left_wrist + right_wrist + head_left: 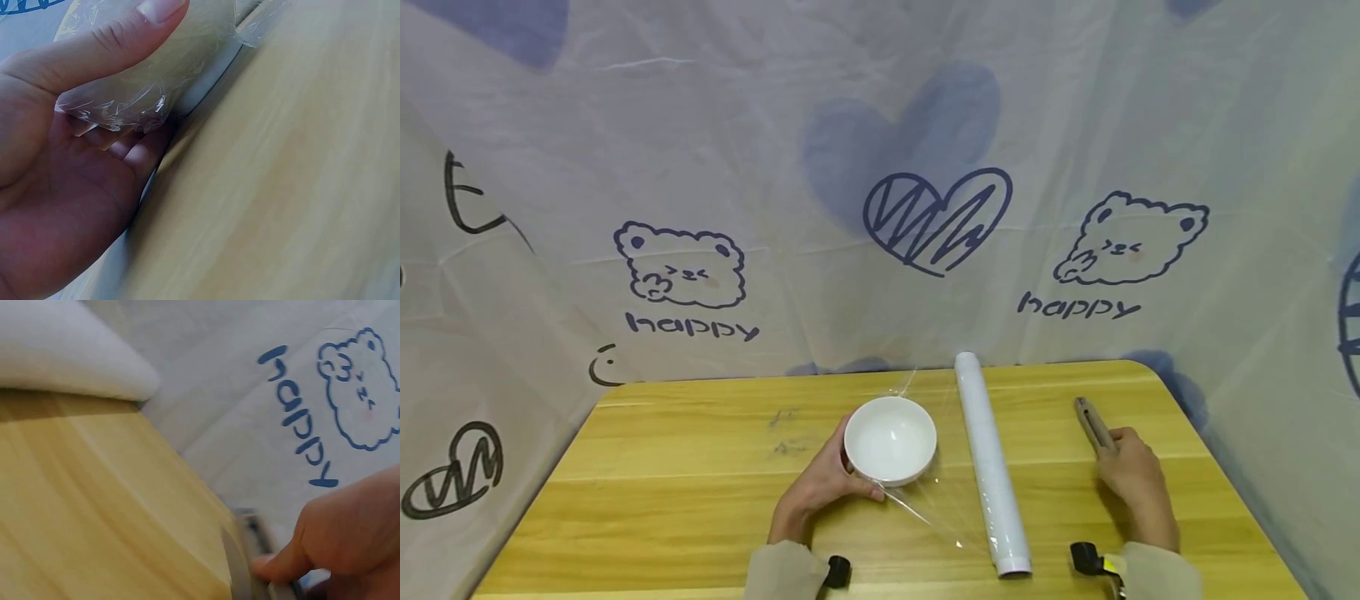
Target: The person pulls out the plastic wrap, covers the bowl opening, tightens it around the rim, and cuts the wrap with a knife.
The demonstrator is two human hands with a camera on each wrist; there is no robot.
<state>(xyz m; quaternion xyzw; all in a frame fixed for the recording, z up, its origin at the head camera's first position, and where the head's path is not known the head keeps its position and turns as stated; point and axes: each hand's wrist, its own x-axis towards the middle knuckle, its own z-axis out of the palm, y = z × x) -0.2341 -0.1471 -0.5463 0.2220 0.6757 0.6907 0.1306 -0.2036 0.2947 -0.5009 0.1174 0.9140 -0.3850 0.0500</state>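
A white bowl (891, 440) stands on the table with clear cling film (125, 94) around its side. My left hand (829, 477) grips the bowl from the left, thumb at the near side over the film and fingers curled beneath. From the bowl the film (951, 500) stretches right to a long white roll (988, 467), which lies lengthwise on the table. To the right of the roll, my right hand (1133, 475) holds a grey-brown utility knife (1093, 425), its front end pointing away from me. That knife looks blurred in the right wrist view, and the palm hides its rear part.
The wooden table (662, 467) has rounded far corners and small dark marks left of the bowl. A pale printed cloth (820, 333) hangs right behind its far edge and along both sides. The roll's near end reaches close to the front.
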